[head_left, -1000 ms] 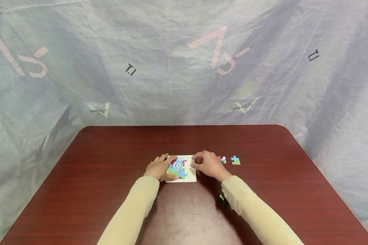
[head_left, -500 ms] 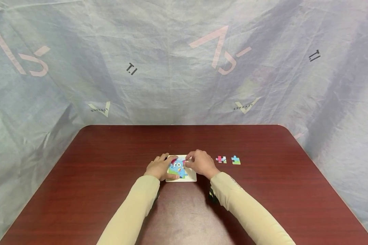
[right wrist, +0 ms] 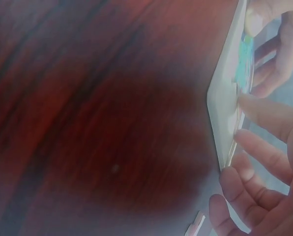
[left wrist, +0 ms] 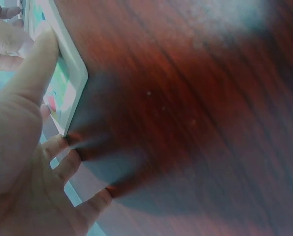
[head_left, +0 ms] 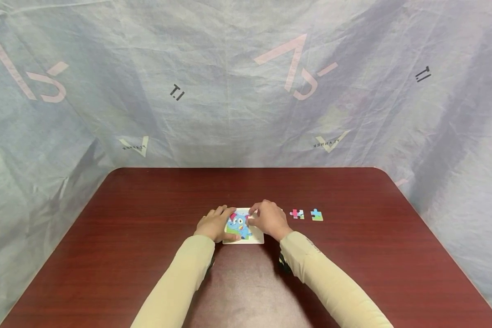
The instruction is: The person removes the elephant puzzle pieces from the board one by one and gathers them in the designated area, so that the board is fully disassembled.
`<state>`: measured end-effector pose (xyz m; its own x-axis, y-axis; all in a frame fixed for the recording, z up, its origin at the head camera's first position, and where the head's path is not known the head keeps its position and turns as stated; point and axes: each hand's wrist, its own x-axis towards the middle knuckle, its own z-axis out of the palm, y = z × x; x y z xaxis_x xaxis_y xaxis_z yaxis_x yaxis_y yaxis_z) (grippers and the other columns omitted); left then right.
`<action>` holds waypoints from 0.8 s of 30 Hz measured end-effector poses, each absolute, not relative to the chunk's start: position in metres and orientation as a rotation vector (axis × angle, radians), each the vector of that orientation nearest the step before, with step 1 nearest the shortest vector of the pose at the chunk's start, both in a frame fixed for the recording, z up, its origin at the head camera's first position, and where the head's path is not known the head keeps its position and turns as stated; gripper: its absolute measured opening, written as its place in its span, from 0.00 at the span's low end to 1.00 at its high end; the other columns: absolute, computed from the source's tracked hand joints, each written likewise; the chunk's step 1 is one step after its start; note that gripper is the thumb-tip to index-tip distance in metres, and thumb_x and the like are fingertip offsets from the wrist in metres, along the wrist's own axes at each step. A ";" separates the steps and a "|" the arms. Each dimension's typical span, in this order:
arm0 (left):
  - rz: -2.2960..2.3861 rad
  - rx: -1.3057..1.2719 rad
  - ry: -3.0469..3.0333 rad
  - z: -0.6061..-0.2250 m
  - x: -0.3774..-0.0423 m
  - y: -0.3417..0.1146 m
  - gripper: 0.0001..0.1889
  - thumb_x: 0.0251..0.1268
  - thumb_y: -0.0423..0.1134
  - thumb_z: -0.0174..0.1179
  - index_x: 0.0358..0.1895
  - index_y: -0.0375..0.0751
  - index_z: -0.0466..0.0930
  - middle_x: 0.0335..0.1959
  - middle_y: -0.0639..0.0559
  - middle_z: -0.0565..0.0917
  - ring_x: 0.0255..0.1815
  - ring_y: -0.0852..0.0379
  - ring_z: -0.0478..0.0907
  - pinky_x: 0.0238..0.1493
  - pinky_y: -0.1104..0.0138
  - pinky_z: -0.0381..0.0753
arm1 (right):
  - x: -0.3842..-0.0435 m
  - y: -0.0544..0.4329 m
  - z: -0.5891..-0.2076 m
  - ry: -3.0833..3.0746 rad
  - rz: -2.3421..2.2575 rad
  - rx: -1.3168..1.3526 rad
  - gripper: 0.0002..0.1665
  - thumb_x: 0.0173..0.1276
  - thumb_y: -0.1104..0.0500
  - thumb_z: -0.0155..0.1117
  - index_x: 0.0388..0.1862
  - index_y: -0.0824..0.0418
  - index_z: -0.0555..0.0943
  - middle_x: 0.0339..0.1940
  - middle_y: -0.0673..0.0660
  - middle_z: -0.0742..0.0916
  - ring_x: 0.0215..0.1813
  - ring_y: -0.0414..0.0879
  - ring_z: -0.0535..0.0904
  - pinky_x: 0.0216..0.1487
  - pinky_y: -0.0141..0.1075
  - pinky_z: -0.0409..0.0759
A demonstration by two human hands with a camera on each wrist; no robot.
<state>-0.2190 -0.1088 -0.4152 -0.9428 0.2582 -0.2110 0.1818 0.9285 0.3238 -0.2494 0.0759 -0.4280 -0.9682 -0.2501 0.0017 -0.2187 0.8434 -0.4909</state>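
A jigsaw puzzle board (head_left: 254, 241) with a cream frame lies flat on the table, partly filled with a blue elephant picture. My left hand (head_left: 213, 225) steadies its left side, the thumb (left wrist: 41, 51) pressing on the board and the other fingers spread along its edge. Over the right part of the board, my right hand (head_left: 270, 220) pinches a puzzle piece between thumb and index finger; the hand hides most of that piece. In the right wrist view, the thumb and index fingertips (right wrist: 241, 135) meet the board just inside its frame.
To the right lie two loose puzzle pieces, a pink and white one (head_left: 297, 214) and a blue and green one (head_left: 317, 215). The red-brown table (head_left: 156, 200) has rounded far corners. A grey printed cloth (head_left: 229, 82) hangs behind it.
My right hand has moved left over the board and now stays near the elephant's right side, uncovering the pink and white piece. The left hand has kept its place.
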 end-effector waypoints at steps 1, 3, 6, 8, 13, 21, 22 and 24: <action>0.446 0.328 2.836 -0.414 -0.219 -0.109 0.43 0.61 0.52 0.73 0.77 0.46 0.64 0.77 0.38 0.64 0.75 0.36 0.63 0.70 0.41 0.66 | -0.250 0.077 -0.429 2.956 -0.782 -0.382 0.13 0.59 0.52 0.80 0.40 0.54 0.90 0.32 0.51 0.82 0.35 0.45 0.78 0.30 0.40 0.76; 0.455 0.321 2.832 -0.413 -0.218 -0.108 0.43 0.61 0.52 0.73 0.77 0.45 0.64 0.77 0.38 0.64 0.75 0.37 0.62 0.70 0.41 0.65 | -0.250 0.077 -0.429 2.947 -0.792 -0.382 0.13 0.58 0.52 0.81 0.40 0.54 0.89 0.32 0.51 0.82 0.34 0.45 0.77 0.30 0.40 0.75; 0.452 0.318 2.831 -0.412 -0.217 -0.108 0.43 0.61 0.52 0.73 0.77 0.44 0.64 0.77 0.39 0.64 0.75 0.37 0.63 0.70 0.41 0.65 | -0.251 0.076 -0.429 2.935 -0.802 -0.372 0.13 0.58 0.53 0.81 0.40 0.55 0.89 0.31 0.51 0.82 0.34 0.45 0.77 0.30 0.39 0.75; 0.446 0.314 2.828 -0.412 -0.216 -0.107 0.43 0.61 0.52 0.73 0.77 0.44 0.65 0.77 0.39 0.64 0.75 0.37 0.63 0.70 0.41 0.65 | -0.251 0.075 -0.428 2.924 -0.809 -0.354 0.13 0.59 0.54 0.81 0.40 0.55 0.88 0.31 0.51 0.83 0.34 0.45 0.77 0.31 0.39 0.75; 0.429 0.303 2.825 -0.412 -0.217 -0.106 0.43 0.61 0.52 0.73 0.77 0.44 0.65 0.77 0.40 0.64 0.75 0.38 0.63 0.71 0.42 0.65 | -0.252 0.074 -0.428 2.923 -0.836 -0.342 0.14 0.58 0.56 0.81 0.40 0.56 0.86 0.30 0.51 0.82 0.33 0.45 0.76 0.30 0.38 0.75; 0.394 0.294 2.823 -0.414 -0.218 -0.106 0.43 0.62 0.53 0.72 0.77 0.44 0.65 0.77 0.40 0.64 0.75 0.38 0.63 0.71 0.43 0.66 | -0.253 0.078 -0.429 2.930 -0.852 -0.413 0.11 0.60 0.58 0.79 0.39 0.55 0.85 0.30 0.51 0.80 0.31 0.44 0.75 0.28 0.38 0.73; 0.396 0.293 2.823 -0.414 -0.218 -0.106 0.43 0.62 0.53 0.72 0.77 0.44 0.65 0.77 0.40 0.64 0.75 0.38 0.63 0.71 0.43 0.66 | -0.253 0.078 -0.429 2.933 -0.854 -0.424 0.10 0.61 0.58 0.79 0.39 0.55 0.86 0.30 0.51 0.80 0.30 0.44 0.75 0.28 0.37 0.72; 0.405 0.292 2.824 -0.413 -0.217 -0.106 0.43 0.62 0.53 0.72 0.77 0.44 0.65 0.77 0.40 0.64 0.75 0.38 0.63 0.71 0.43 0.66 | -0.253 0.080 -0.428 2.942 -0.855 -0.450 0.08 0.62 0.60 0.77 0.38 0.55 0.86 0.29 0.51 0.79 0.30 0.44 0.75 0.27 0.37 0.71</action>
<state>-0.2174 -0.1064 -0.4134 -0.9423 0.2349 -0.2385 0.1585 0.9406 0.3003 -0.2532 0.0797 -0.4284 -0.9568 -0.2884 0.0373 -0.2634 0.8053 -0.5311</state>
